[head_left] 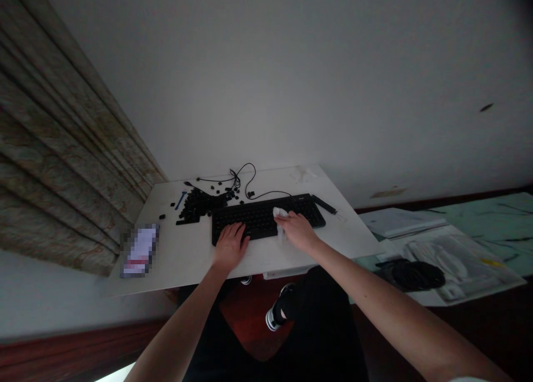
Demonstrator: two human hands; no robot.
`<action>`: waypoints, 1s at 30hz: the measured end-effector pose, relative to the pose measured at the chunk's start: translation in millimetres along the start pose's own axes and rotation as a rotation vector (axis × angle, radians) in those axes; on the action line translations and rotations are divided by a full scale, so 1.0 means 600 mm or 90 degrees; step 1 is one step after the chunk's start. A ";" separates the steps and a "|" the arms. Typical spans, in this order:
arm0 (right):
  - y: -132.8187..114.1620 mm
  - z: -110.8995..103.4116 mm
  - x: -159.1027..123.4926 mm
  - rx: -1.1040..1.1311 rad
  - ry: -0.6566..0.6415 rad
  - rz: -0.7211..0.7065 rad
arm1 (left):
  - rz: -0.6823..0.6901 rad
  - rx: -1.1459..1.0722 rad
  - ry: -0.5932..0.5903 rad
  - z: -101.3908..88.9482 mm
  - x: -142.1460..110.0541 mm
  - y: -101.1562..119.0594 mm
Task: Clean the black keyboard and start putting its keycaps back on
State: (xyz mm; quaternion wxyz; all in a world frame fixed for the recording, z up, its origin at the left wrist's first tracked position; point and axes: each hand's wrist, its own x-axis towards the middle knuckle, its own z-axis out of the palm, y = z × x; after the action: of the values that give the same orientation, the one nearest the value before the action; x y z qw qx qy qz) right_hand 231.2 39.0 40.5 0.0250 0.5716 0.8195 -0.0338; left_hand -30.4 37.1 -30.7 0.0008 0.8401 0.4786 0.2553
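A black keyboard (266,215) lies on a small white table (183,254), with its keys largely pulled off. My left hand (230,245) rests flat on the keyboard's near left corner, fingers spread. My right hand (296,230) is closed on a white cloth or tissue (280,212) and presses it on the keyboard's middle right part. A pile of loose black keycaps (199,202) lies left of and behind the keyboard.
A black cable (244,180) loops behind the keyboard. A blue tool (180,200) lies by the keycaps. A phone (140,250) sits at the table's left. Papers and a dark object (412,274) lie on the surface to the right. The wall stands close behind.
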 end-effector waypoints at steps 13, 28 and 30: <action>-0.034 0.027 0.002 0.020 0.034 -0.004 | 0.003 -0.016 0.003 0.001 -0.003 -0.005; -0.005 0.058 0.005 0.250 0.240 0.099 | -0.078 -0.076 0.076 -0.035 -0.010 -0.050; -0.048 0.060 0.028 0.299 0.270 0.088 | -0.102 -0.065 0.084 -0.049 -0.018 -0.071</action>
State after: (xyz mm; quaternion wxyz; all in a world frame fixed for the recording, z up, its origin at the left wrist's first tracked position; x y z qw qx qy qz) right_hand 198.4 41.5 4.1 -0.2768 0.6100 0.7357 -0.1000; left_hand -81.7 44.7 -20.4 0.0325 0.7796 0.5293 0.3332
